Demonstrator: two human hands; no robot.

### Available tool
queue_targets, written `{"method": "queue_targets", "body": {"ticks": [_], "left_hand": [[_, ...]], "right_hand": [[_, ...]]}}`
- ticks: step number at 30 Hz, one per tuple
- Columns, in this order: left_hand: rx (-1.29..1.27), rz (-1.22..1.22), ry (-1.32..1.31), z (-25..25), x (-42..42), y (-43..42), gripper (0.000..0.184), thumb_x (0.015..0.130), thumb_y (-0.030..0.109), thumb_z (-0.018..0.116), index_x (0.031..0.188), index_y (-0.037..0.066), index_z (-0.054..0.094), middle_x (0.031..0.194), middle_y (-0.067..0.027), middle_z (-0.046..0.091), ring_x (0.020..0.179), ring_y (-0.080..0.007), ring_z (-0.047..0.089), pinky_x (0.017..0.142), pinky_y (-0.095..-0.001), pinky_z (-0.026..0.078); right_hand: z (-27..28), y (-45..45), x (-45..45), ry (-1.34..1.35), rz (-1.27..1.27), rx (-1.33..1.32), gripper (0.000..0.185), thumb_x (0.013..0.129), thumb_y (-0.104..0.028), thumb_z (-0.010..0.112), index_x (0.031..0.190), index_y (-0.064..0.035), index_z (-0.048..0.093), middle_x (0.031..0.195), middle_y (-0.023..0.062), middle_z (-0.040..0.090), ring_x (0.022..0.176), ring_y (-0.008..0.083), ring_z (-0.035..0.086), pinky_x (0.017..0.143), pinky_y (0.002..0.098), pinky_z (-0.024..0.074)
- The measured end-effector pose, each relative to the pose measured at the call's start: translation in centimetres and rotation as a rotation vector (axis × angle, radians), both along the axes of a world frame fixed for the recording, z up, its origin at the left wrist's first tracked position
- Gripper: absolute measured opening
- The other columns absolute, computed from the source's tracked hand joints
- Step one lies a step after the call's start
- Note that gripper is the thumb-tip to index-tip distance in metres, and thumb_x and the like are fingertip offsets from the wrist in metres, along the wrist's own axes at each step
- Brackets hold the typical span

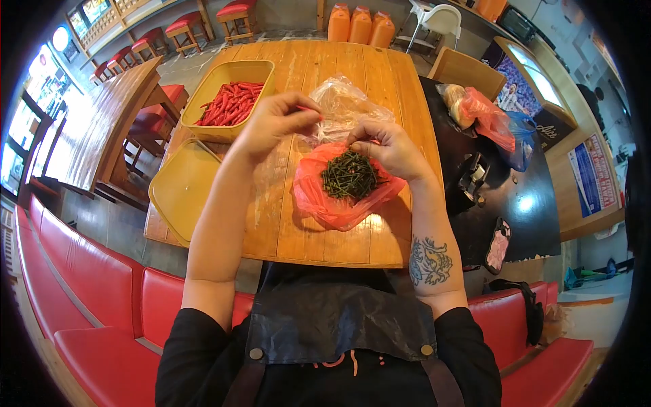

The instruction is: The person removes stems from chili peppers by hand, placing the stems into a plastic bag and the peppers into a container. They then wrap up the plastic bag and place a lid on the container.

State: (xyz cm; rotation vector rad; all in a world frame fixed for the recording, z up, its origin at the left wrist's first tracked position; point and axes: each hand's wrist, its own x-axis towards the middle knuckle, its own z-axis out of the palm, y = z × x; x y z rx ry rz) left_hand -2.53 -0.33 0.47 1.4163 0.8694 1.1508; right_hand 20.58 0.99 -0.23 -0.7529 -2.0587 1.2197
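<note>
My left hand (279, 123) is raised above the table between the yellow tub and the clear plastic bag (346, 102). Its fingers are pinched on a red chili (311, 109), of which only small red parts show. My right hand (385, 146) is closed in a pinch over the edge of a pink plastic bag (315, 203). Whatever its fingertips hold is too small to make out. Inside the opened pink bag lies a heap of green chili stems (349, 175). Many red chilies (234, 103) fill part of the yellow tub (198, 129) at the left.
A yellow lid (178, 186) lies at the wooden table's (271, 234) left edge. On the dark table (536, 230) to the right are a phone in a pink case (498, 244), a black object (469, 183) and plastic bags (485, 121). Red bench seats (98, 285) run alongside.
</note>
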Motion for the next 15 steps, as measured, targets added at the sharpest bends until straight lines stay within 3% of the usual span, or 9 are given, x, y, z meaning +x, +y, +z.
{"method": "queue_targets", "body": {"ticks": [4,5,7,10,12,14,15], "left_hand": [[0.316,0.536,0.395,0.0,-5.1,1.8,0.019,0.078,0.007,0.060,0.096,0.001,0.060,0.080,-0.0061,0.061,0.075,-0.0171,0.058,0.071,-0.0276,0.047],[0.316,0.536,0.396,-0.5,-6.1,2.0,0.019,0.078,0.007,0.060,0.096,0.001,0.060,0.080,-0.0061,0.061,0.075,-0.0171,0.058,0.071,-0.0276,0.047],[0.798,1.049,1.049,-0.4,-7.0,1.8,0.019,0.077,0.007,0.060,0.095,0.003,0.061,0.085,-0.0094,0.059,0.078,-0.0221,0.057,0.073,-0.0297,0.046],[0.832,0.982,0.918,0.3,-5.0,1.5,0.021,0.077,0.007,0.060,0.098,0.004,0.060,0.091,-0.0094,0.059,0.085,-0.0208,0.057,0.077,-0.0290,0.044],[0.446,0.623,0.567,0.3,-1.3,1.0,0.020,0.076,0.008,0.061,0.096,0.006,0.061,0.099,-0.0122,0.056,0.095,-0.0236,0.053,0.081,-0.0329,0.042],[0.402,0.225,0.645,-0.4,1.1,1.3,0.023,0.077,0.014,0.061,0.098,0.005,0.059,0.099,-0.0141,0.055,0.096,-0.0284,0.052,0.082,-0.0368,0.042],[0.402,0.228,0.642,-1.3,1.7,1.7,0.023,0.077,0.014,0.061,0.098,0.005,0.059,0.099,-0.0141,0.055,0.096,-0.0284,0.052,0.082,-0.0368,0.042]], "right_hand": [[0.0,0.3,0.6,-0.043,0.051,-0.020,0.006,0.076,-0.002,0.060,0.081,-0.0004,0.061,0.080,0.0030,0.058,0.080,0.0129,0.054,0.075,0.0260,0.0425],[0.0,0.3,0.7,-0.121,0.084,0.073,0.006,0.075,-0.003,0.061,0.080,-0.0005,0.061,0.080,0.0044,0.059,0.080,0.0144,0.054,0.075,0.0268,0.0423],[0.1,0.3,0.7,-0.198,0.118,0.169,0.006,0.074,-0.004,0.061,0.078,-0.0006,0.061,0.079,0.0058,0.059,0.080,0.0159,0.054,0.076,0.0276,0.0421],[0.1,0.2,0.5,-0.290,0.053,0.083,0.008,0.072,-0.007,0.064,0.076,-0.0006,0.062,0.077,0.0073,0.059,0.077,0.0163,0.054,0.075,0.0287,0.0426],[0.1,0.2,0.4,-0.318,-0.051,0.055,0.009,0.070,-0.006,0.066,0.076,-0.0005,0.061,0.073,0.0075,0.058,0.074,0.0164,0.055,0.071,0.0290,0.0438],[-0.2,0.4,0.5,-0.325,-0.025,0.077,0.009,0.070,-0.005,0.065,0.076,-0.0005,0.061,0.072,0.0075,0.058,0.072,0.0164,0.055,0.069,0.0290,0.0441],[-0.3,0.4,0.5,-0.332,0.003,0.097,0.008,0.070,-0.005,0.065,0.076,-0.0004,0.061,0.070,0.0075,0.058,0.070,0.0165,0.055,0.067,0.0290,0.0445]]}}
